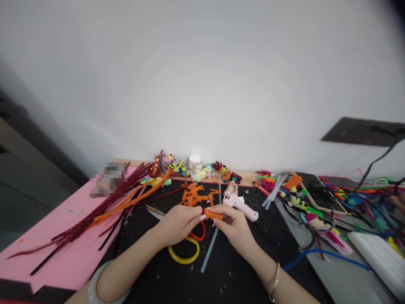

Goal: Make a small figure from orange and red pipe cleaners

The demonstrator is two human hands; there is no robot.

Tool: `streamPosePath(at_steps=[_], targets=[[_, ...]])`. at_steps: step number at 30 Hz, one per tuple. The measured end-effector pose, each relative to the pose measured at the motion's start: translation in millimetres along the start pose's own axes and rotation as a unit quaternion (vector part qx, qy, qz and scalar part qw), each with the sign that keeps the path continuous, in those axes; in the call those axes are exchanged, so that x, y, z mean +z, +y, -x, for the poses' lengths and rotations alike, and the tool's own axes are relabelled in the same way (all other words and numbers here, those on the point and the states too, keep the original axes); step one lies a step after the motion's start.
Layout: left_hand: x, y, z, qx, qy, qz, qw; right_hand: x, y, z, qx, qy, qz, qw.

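Observation:
Between my two hands is a small craft piece of orange pipe cleaner [213, 214] with a dark red bit at its left end. My left hand [181, 223] pinches the red end, fingers closed. On the orange end, my right hand [236, 228] is closed with thumb and fingers. Just beyond them lies a pile of short orange pipe-cleaner cuttings [193, 195]. Scissors with yellow and red handles [184, 258] lie partly under my left hand. A pale pink glue gun [242, 207] rests beyond my right hand, and a translucent glue stick [209, 251] lies below the piece.
Long dark red pipe cleaners [85, 223] and orange ones [133, 202] spread over the pink surface [41, 253] at left. Small figures and a white jar [195, 162] line the wall. At right are more glue sticks [274, 192], colourful pieces, a white power strip [376, 261] and cables.

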State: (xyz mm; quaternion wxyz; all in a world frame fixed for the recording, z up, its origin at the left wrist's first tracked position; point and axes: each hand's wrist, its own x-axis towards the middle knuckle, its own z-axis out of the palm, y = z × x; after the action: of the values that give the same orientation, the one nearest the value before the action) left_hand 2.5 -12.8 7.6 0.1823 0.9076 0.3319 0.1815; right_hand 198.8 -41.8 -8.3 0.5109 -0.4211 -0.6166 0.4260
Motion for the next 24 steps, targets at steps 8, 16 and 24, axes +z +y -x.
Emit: streamPosePath(at_steps=[8,16,24], targets=[[-3.1,1.7,-0.6,-0.010,-0.008,0.008,1.000,0.9,0.8,2.1,0.008,0.000,-0.010,1.000],[-5.5,2.9,0.1,-0.010,-0.014,0.022,1.000,5.4,2.2,3.0,0.056,0.019,-0.067,0.996],[-1.1,-1.1,1.0,-0.013,-0.010,-0.004,1.000,3.4,-2.5,1.5,0.029,-0.005,-0.018,0.999]])
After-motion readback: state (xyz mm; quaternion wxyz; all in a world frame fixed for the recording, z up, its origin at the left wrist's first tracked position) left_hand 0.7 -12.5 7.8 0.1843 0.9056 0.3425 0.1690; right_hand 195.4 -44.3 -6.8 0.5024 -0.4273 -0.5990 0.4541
